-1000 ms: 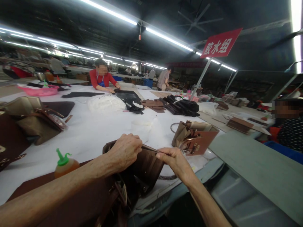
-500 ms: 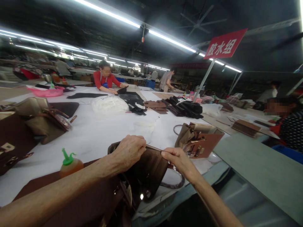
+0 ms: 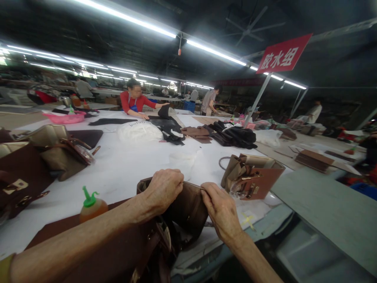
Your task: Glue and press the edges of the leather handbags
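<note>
A dark brown leather handbag (image 3: pixel 188 210) stands open at the near edge of the white table (image 3: pixel 123 173). My left hand (image 3: pixel 163 188) is curled over the bag's upper rim, fingers closed on the leather. My right hand (image 3: pixel 220 210) grips the same rim just to the right, fingers folded over its corner. More brown leather (image 3: pixel 97 251) lies under my left forearm.
A green-capped glue bottle (image 3: pixel 91 206) stands left of my arm. A tan handbag (image 3: pixel 253 177) sits to the right, brown and beige bags (image 3: pixel 44 153) to the left. A person in red (image 3: pixel 135 103) works at the far end. A red sign (image 3: pixel 282 54) hangs above.
My right hand slid left along the rim and closed over its corner, nearer my left hand. The view shifted slightly right. The person in red lifted a dark piece.
</note>
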Tool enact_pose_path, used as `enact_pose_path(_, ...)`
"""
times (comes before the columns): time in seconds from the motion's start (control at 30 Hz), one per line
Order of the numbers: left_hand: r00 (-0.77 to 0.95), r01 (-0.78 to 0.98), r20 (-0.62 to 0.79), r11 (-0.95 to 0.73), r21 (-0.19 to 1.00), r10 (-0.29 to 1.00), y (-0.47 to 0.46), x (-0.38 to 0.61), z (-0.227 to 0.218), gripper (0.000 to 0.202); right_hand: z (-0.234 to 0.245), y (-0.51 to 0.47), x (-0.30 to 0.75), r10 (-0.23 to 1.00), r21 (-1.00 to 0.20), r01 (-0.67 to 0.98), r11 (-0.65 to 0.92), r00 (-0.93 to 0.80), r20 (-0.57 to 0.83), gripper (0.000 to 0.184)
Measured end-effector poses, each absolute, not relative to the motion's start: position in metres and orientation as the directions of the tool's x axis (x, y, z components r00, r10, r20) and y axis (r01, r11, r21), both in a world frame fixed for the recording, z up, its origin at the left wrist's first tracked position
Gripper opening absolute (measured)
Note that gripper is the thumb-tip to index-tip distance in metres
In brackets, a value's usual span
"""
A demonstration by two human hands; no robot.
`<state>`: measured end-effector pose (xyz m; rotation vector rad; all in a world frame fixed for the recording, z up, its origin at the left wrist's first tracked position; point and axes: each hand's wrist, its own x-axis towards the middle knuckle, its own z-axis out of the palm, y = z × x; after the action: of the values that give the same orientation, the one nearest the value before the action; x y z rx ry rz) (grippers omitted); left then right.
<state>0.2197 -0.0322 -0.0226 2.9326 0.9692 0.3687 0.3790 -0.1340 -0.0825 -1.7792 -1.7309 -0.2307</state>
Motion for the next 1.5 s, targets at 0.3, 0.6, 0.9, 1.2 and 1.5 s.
enact_pose_path(0.3, 0.769, 0.596, 0.231, -0.799, 0.079, 0.596, -0.033, 0.221, -0.024, 0.020, -0.072, -0.126, 0.373, 0.864, -0.613, 0.790, -0.009, 0.315, 0.394, 0.021)
enact_pose_path(0.6, 0.753, 0.612, 0.241, -0.786, 0.087, 0.613, -0.033, 0.222, -0.026, 0.019, -0.075, -0.124, 0.373, 0.856, -0.409, 0.912, -0.038, 0.241, 0.458, 0.024)
enact_pose_path(0.9, 0.736, 0.646, 0.183, -0.757, 0.098, 0.652, -0.035, 0.226, -0.021, 0.019, -0.058, -0.111, 0.353, 0.889, -0.025, 0.995, -0.094, 0.095, 0.449, 0.021)
enact_pose_path(1.2, 0.684, 0.614, 0.347, -0.763, 0.200, 0.642, -0.028, 0.194, -0.027, 0.042, -0.063, -0.115, 0.359, 0.860, 0.027, 0.995, -0.092, 0.066, 0.505, 0.021)
enact_pose_path(1.5, 0.888, 0.429, 0.051, -0.864, 0.263, 0.457, -0.005, 0.174, -0.026, 0.024, -0.070, -0.139, 0.375, 0.830, -0.008, 1.000, 0.005, 0.001, 0.557, 0.032)
